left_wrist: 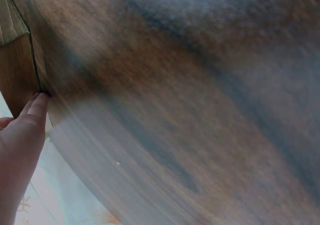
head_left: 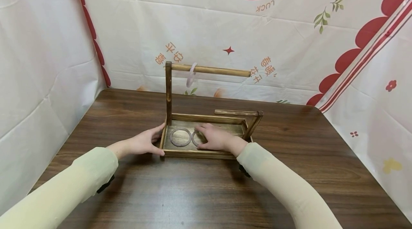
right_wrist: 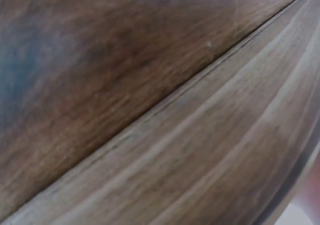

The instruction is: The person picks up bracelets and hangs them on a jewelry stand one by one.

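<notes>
A wooden tray stand [head_left: 199, 154] with two arms stands on the table. My left hand [head_left: 145, 142] holds its left end, thumb at the front corner and fingers along the side; the left wrist view shows those fingers [left_wrist: 37, 105] against the wood. Inside the tray, my right hand [head_left: 217, 137] grips a bangle [head_left: 194, 138], thumb on the near side and fingers on the far side; the hand hides much of it. Just left lies another greyish bangle [head_left: 180, 145], flat on the tray floor. A pale pink bangle [head_left: 191, 75] hangs on the tall arm [head_left: 219, 71].
At the tray's right end rises a lower wooden arm [head_left: 236, 112]. Dark wood-grain tabletop [head_left: 180, 193] surrounds the stand. A white printed cloth [head_left: 135, 35] hangs behind the table and at both sides. The right wrist view shows mostly the tray's outer wall [right_wrist: 200, 135].
</notes>
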The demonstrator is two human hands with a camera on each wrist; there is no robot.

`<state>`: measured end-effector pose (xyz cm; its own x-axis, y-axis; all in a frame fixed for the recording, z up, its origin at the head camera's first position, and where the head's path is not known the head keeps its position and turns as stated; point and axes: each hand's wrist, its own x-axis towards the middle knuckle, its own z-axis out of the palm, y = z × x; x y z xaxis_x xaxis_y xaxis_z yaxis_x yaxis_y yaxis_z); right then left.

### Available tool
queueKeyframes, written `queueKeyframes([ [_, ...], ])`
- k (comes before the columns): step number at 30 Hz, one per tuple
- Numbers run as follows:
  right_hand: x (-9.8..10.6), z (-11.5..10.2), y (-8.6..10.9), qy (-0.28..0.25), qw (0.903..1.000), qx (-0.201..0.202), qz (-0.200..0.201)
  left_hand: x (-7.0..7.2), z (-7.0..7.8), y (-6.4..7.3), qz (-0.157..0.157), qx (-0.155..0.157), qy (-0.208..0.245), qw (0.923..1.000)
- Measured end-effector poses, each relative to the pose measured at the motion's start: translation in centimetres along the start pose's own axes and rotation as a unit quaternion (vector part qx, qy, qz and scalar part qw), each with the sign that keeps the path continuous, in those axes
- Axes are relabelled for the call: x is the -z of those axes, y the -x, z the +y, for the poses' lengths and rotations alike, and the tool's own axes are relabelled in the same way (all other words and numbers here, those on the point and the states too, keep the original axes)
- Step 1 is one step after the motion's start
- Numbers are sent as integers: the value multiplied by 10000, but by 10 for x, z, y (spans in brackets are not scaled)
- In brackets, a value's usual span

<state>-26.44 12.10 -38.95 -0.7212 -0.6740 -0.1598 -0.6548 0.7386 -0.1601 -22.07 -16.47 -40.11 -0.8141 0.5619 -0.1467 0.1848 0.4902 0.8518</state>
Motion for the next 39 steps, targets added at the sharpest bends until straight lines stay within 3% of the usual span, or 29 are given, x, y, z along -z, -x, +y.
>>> queueKeyframes([
  [19,2,-1,0,150,9996,195,169,0,1,1,5,26,-93,10000],
  [39,9,-7,1,-752,9952,187,598,-1,3,1,30,-10,-99,9999],
])
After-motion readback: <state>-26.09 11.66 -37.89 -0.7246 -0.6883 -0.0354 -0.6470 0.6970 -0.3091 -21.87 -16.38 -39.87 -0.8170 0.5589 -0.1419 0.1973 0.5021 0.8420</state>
